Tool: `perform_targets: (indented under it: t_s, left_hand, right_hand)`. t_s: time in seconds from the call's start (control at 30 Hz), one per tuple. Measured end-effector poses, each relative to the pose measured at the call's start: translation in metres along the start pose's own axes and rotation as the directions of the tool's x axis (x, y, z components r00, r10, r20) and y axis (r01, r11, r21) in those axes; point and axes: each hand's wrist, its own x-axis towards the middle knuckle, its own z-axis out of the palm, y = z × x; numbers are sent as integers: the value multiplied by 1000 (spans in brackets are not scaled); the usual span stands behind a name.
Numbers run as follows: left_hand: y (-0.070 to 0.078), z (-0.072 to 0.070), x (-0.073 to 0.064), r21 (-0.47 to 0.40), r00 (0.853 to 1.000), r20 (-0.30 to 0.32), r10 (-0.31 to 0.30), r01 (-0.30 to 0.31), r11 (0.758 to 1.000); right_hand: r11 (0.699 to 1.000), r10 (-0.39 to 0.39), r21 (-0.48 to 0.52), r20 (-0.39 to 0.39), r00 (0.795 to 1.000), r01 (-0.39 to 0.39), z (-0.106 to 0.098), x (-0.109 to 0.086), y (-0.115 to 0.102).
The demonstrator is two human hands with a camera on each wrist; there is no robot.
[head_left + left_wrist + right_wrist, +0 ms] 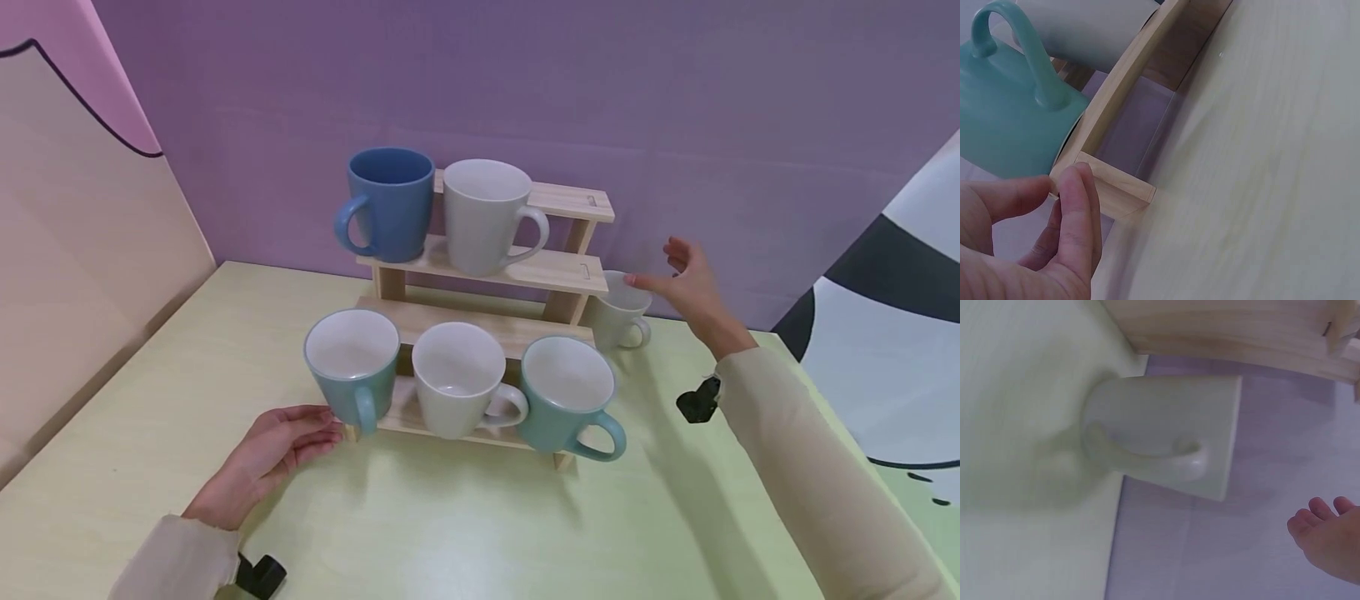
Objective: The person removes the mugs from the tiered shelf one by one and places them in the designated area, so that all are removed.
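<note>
At the left end of a stepped wooden rack (480, 321), my left hand (281, 450) pinches the lowest board's corner between thumb and fingers. Beside it on that board stands a teal mug (1010, 119), its handle facing front. A white mug (457, 392) and a second teal mug (562, 392) complete this row. My right hand (686, 283) is raised with fingers spread, holding nothing. Its thumb overlaps the rim of another white mug (1160, 431) in the head view. That mug is upright on the table behind the rack's right end; in the right wrist view the hand is apart from it.
On a higher board of the rack are a blue mug (393, 208), handle to the left, and a white mug (486, 221), handle to the right. A purple backdrop (675, 100) rises behind the pale table (465, 525). A patterned panel borders the right side.
</note>
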Motion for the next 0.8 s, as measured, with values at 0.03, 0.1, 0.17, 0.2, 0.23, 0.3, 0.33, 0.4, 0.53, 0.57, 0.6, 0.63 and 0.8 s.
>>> perform_targets:
  t_s: [0.03,0.1,0.17,0.2,0.23,0.3,0.33,0.4,0.53,0.57,0.6,0.63,0.8]
  left_hand:
    - [0,0,0,4,1000,-2,1,-1,1000]
    - [0,0,1,9,1000,-6,2,-2,1000]
    - [0,-1,1,12,1000,-8,3,-3,1000]
    - [0,-1,1,12,1000,-8,3,-3,1000]
    - [0,-1,1,10,1000,-7,3,-2,1000]
    - [0,0,1,8,1000,-7,1,-1,1000]
    - [0,0,1,7,1000,-7,0,0,1000]
    - [0,0,1,4,1000,-6,-2,2,1000]
    - [-1,0,1,5,1000,-9,-2,2,1000]
    - [-1,0,1,6,1000,-9,-2,2,1000]
    - [0,0,1,9,1000,-11,-2,2,1000]
    - [0,0,1,12,1000,-12,-3,3,1000]
    - [0,0,2,22,1000,-17,-5,6,1000]
  right_hand:
    - [1000,-3,-2,1,1000,3,-1,-1,-3]
    - [1000,-11,-5,3,1000,11,-3,-2,-9]
    - [1000,-17,-6,7,1000,17,-4,-2,-16]
    - [1000,-22,-6,10,1000,22,-4,-3,-19]
    - [1000,-24,-11,11,1000,25,-5,-3,-23]
    - [999,-32,-12,17,999,33,-5,-4,-29]
    - [999,-34,-12,21,999,34,-5,-5,-32]
    - [999,-41,-8,32,999,41,-5,-6,-38]
    - [998,-55,6,52,997,55,-4,-8,-48]
    - [998,-62,10,55,997,61,-4,-9,-51]
    - [998,-66,14,60,996,65,-3,-9,-54]
    - [997,-74,19,62,995,73,-2,-9,-57]
    - [994,-103,46,81,991,100,3,-11,-71]
